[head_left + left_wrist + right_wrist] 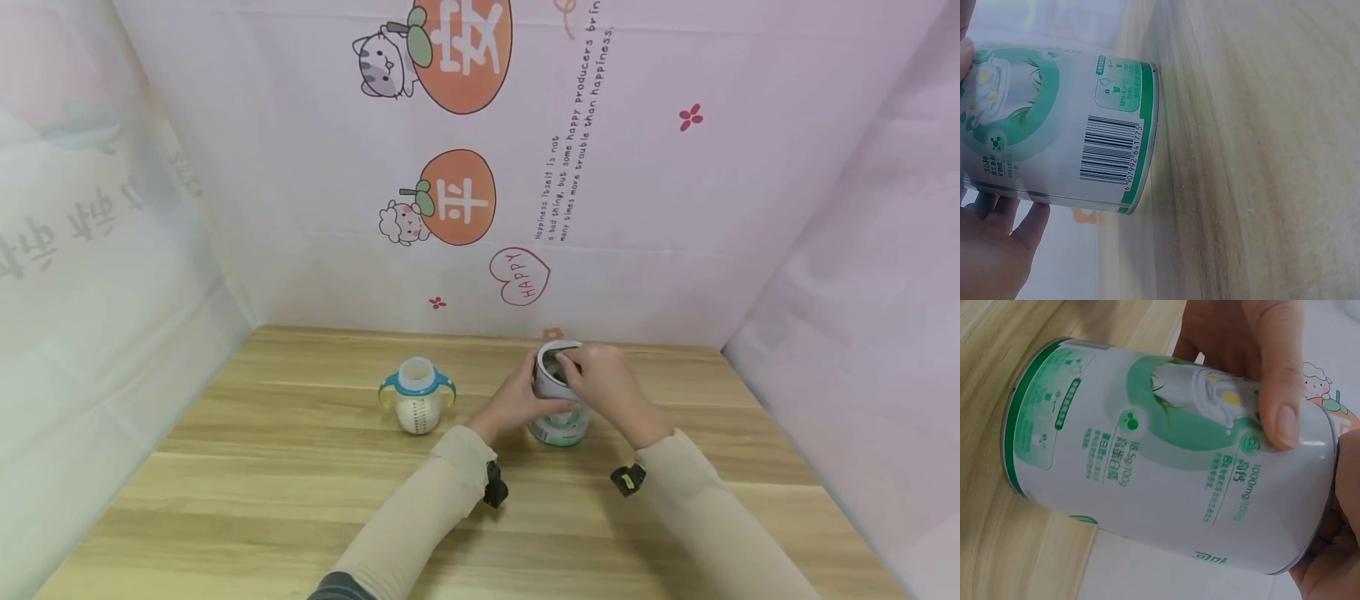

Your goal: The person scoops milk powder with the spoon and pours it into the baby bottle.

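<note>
While the left hand (519, 402) grips the can (559, 431) near the far edge of the table (285, 483), the right hand (609, 382) reaches inside, its hold hidden; a bottle (418, 413) stands nearer the left edge.

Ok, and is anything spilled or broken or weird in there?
No, nothing stands out. I see no spill on the table and no damage. The bottle stands upright with its top open. The can is open too; the left hand holds it while the right hand's fingers dip inside.
</note>
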{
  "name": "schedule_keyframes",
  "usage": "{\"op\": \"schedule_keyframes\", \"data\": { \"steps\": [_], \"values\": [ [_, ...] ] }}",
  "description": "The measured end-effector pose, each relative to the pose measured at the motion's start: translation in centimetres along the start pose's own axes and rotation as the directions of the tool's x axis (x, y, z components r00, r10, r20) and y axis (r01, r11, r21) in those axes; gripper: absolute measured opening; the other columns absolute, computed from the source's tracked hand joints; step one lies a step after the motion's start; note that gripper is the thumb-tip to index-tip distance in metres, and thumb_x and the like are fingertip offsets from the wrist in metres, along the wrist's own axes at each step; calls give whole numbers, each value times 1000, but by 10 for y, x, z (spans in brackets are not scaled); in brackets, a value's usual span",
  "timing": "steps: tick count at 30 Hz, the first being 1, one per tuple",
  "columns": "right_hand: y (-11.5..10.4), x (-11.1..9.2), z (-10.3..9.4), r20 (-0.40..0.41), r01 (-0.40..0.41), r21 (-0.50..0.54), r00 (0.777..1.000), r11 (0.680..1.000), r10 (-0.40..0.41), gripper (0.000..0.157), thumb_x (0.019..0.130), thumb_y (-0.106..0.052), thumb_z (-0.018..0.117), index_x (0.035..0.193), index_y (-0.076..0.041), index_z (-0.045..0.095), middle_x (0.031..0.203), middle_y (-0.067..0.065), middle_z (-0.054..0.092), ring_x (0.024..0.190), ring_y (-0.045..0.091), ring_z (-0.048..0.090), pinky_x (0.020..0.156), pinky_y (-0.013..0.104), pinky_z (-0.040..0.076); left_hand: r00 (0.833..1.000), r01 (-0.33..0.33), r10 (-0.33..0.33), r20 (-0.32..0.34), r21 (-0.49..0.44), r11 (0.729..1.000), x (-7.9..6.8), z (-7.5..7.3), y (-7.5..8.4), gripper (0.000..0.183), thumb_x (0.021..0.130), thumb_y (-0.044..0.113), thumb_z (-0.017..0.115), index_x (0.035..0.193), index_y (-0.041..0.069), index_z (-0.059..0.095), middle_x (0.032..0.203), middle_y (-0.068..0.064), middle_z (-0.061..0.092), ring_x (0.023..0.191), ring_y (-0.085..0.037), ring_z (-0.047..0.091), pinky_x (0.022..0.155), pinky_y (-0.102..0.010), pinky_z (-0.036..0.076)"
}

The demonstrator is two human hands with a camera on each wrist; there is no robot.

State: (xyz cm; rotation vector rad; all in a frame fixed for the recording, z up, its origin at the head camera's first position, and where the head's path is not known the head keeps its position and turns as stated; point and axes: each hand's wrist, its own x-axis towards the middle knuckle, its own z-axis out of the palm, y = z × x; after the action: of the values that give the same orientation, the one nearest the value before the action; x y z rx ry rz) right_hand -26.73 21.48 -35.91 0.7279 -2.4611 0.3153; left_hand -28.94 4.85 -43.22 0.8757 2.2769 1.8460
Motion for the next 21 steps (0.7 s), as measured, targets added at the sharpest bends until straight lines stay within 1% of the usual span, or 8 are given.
{"op": "schedule_keyframes", "data": {
  "steps": [4,9,11,14,16,19,21],
  "values": [
    [1,1,1,42,-21,60,999,998,19,18,93,-12,70,79,-3,76,65,5,66,53,13,52,51,35,49,1000,-14,14,-4,-3,1000,0,0,0,95,81,23,87,155,23,27,145,3,45,128,-23,50,104,-37,43],
    [2,2,1,91,-57,129,995,990,45,22,95,-12,69,74,-7,75,59,-1,59,50,9,44,48,28,42,1000,12,-12,-2,4,1000,-2,0,2,93,82,25,86,155,21,28,143,4,46,124,-15,52,102,-34,44],
    [2,2,1,104,-59,143,994,988,45,26,96,-12,68,71,-8,73,57,-3,56,50,9,42,48,27,39,1000,23,-23,-1,2,1000,-3,-1,3,94,82,26,86,155,22,28,143,6,46,122,-12,52,101,-33,44],
    [4,1,1,129,-70,172,990,983,48,29,97,-13,67,68,-11,71,55,-6,53,50,8,40,49,27,38,1000,30,-30,4,2,1000,-3,-1,3,95,82,27,86,156,21,26,144,6,45,123,-12,51,102,-33,44],
    [5,1,1,150,-78,189,987,979,50,29,98,-14,66,69,-11,71,55,-6,52,50,8,40,49,27,38,1000,28,-28,9,3,1000,-3,0,3,95,82,28,86,156,21,26,145,6,44,124,-12,51,102,-33,44],
    [9,1,1,185,-109,239,981,965,64,23,99,-17,65,82,-9,78,62,-6,59,54,9,44,52,28,40,1000,23,-23,9,-4,1000,-3,0,2,93,83,28,85,156,23,26,145,5,44,124,-13,51,102,-35,44],
    [12,1,-1,206,-136,292,976,947,76,21,100,-19,64,91,-7,80,67,-4,62,58,11,47,54,29,42,1000,17,-17,10,-11,1000,-3,0,2,93,84,27,84,156,24,26,145,5,45,124,-14,51,103,-36,44]
  ]
}}
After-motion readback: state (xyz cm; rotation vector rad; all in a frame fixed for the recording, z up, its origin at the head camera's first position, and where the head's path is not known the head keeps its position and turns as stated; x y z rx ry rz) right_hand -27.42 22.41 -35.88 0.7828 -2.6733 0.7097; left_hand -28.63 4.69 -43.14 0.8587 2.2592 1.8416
